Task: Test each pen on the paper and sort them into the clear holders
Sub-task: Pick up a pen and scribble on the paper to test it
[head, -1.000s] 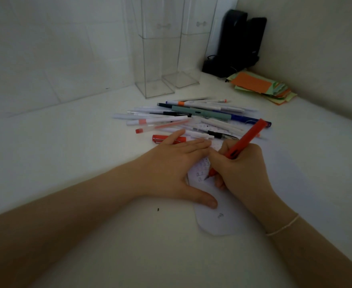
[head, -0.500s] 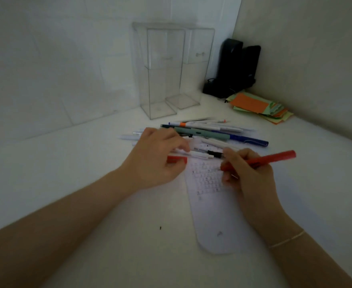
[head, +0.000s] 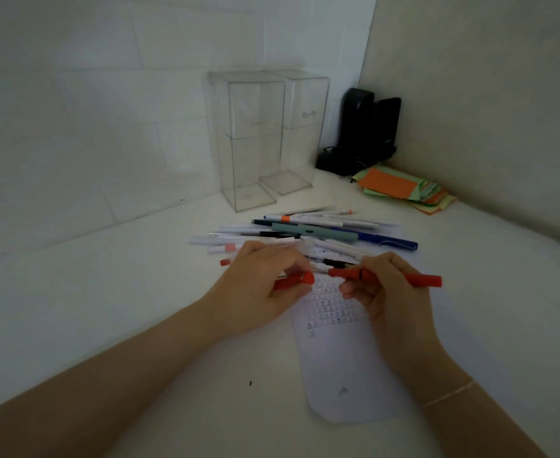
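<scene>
The right hand [head: 392, 289] is gripping a red pen [head: 386, 276] around the middle of its barrel, fingers curled over it, and the pen is lying nearly level above the paper [head: 344, 365], its writing end pointing left and its rear end sticking out past the hand to the right. The left hand [head: 259, 285] is pinching a red cap [head: 293, 281] between thumb and curled fingers, the cap's open mouth facing the pen's tip; the two are sitting just apart, not touching. The paper is lying flat on the white table [head: 107, 309] under and in front of both hands, and rows of small scribbled test marks are showing on its upper half (a lone mark is sitting lower down, near the rounded near edge). Just beyond the hands a loose pile of pens [head: 305, 233] is resting on the table, mostly white ones, with a teal pen [head: 315, 232] and a dark blue pen [head: 384, 241] lying across the heap. Farther back two tall clear holders [head: 255, 140] are standing side by side against the white wall, and no pen is visible inside either. To their right a black object [head: 364, 127] is sitting in the corner, too dark to identify, and a stack of orange and green paper slips [head: 401, 186] is lying near it.
</scene>
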